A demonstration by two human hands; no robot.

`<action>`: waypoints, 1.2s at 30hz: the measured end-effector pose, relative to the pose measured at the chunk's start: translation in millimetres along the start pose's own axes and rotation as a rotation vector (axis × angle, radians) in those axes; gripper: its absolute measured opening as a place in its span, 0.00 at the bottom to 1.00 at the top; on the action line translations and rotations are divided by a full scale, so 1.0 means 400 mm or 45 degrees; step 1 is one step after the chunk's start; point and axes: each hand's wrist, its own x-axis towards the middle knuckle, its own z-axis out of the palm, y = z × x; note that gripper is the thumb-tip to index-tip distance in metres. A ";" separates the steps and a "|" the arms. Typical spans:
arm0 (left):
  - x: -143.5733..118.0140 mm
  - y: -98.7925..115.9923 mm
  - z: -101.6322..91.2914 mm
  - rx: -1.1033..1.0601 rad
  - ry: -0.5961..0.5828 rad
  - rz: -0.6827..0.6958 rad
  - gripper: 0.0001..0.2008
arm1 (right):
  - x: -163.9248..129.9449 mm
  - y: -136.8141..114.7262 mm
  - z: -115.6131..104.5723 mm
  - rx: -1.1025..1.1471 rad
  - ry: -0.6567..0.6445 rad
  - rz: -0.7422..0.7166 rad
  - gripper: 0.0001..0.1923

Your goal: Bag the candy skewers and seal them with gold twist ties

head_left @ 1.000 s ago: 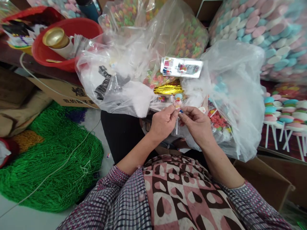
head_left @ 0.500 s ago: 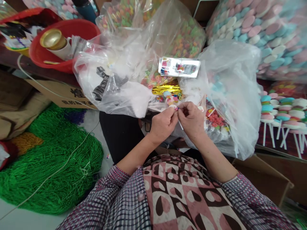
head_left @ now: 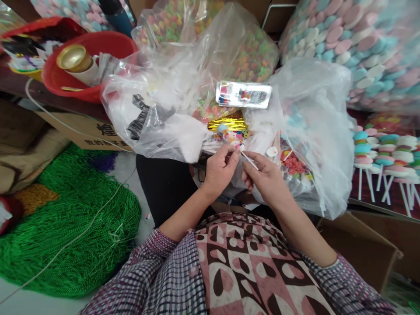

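A candy skewer (head_left: 235, 142) points away from me, with a pale blue sweet at its far end and pink and white sweets nearer. Its thin white stick (head_left: 249, 160) slants down to the right. My left hand (head_left: 220, 168) pinches it just below the sweets, thumb against forefinger. Bent fingers of my right hand (head_left: 262, 175) close about the lower stick, which crosses the forefinger; the thumb is partly hidden. Just beyond the hands lie gold twist ties (head_left: 228, 122) and a silver stack of printed wrappers (head_left: 243, 94).
An open plastic bag (head_left: 328, 131) on the right has red candy rings (head_left: 293, 162) at its mouth. Another clear bag (head_left: 157, 131) lies left. Finished-looking candy skewers (head_left: 390, 151) stand far right. A red basin (head_left: 55, 81) sits back left; green cords (head_left: 75, 227) heap below.
My right hand has drawn back from the left fingertips, down along the stick. The stick has swung to a flatter slant toward the right. My left hand stays nearly in place.
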 end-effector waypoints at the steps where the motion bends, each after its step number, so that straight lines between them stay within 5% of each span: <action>1: 0.000 0.002 -0.001 0.027 -0.005 -0.005 0.07 | -0.001 0.003 0.001 -0.056 0.024 -0.032 0.30; 14: 0.015 0.009 -0.023 0.139 -0.198 0.018 0.06 | 0.023 0.012 -0.005 -0.654 0.050 -0.411 0.29; 20: -0.002 0.001 -0.010 -0.019 -0.212 -0.126 0.05 | 0.012 0.010 -0.009 -0.431 0.091 -0.335 0.26; 32: 0.000 0.004 -0.017 0.154 -0.199 0.093 0.06 | 0.028 0.033 -0.012 -0.397 -0.014 -0.290 0.26; 36: -0.005 0.001 -0.011 -0.046 -0.129 -0.020 0.06 | 0.016 0.008 -0.025 -0.014 0.000 -0.159 0.29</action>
